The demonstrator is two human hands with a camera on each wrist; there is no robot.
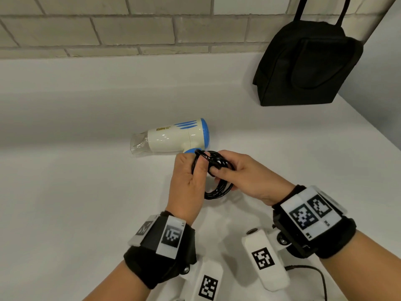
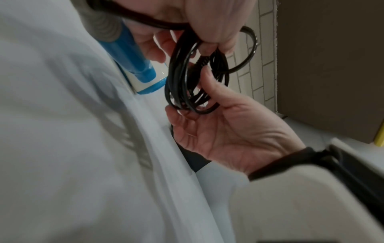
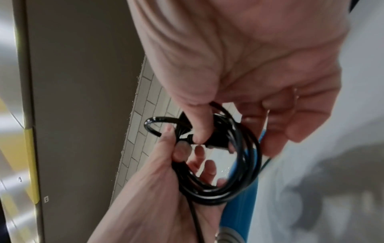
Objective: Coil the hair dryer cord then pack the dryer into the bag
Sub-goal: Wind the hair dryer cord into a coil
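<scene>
At centre frame, on a white countertop [image 1: 65, 181], a person's left hand [image 1: 187, 181] and right hand [image 1: 247, 177] meet over a black cord [image 1: 218, 191] wound into several loops, the left hand's fingers and thumb curled around one side of the bundle, the right hand's thumb and fingers pinching the cord near the top of the coil. Just above the hands lies the cream-and-blue hair dryer [image 1: 173, 136] on its side, clear nozzle pointing toward the left of the frame, its blue handle [image 1: 191, 151] partly hidden behind the left hand. At upper right a black bag [image 1: 303, 66] stands against the wall corner, well apart from the dryer, beside a pale brick-tiled wall [image 1: 108, 29]. Marker-tagged wristbands [image 1: 165, 237] ring both wrists in the lower frame.
</scene>
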